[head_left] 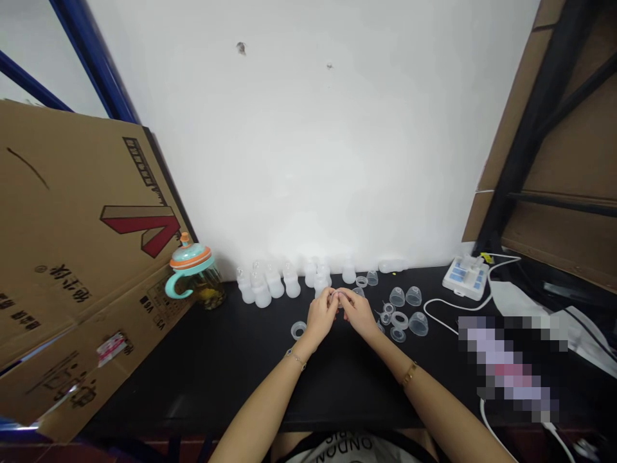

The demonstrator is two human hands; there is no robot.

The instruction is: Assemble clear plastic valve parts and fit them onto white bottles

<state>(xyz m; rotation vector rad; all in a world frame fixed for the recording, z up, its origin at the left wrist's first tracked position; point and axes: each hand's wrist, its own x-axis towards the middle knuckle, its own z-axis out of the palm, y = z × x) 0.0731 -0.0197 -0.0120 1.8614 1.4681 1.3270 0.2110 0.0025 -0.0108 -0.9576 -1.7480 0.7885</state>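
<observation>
My left hand [321, 316] and my right hand [357, 312] meet over the black table [216, 366], fingertips pinched together on a small clear part that I cannot make out. A clear ring [298, 330] lies just left of my left hand. Clear caps [405, 296] and rings [399, 319] lie scattered to the right of my right hand. Behind the hands stands a row of small white bottles [274, 283] against the wall.
A large cardboard box [72, 257] leans at the left, with a teal-lidded handled cup [195, 273] beside it. A white power strip [465, 276] with its cable sits at the back right, next to white bags and a dark shelf frame [530, 128].
</observation>
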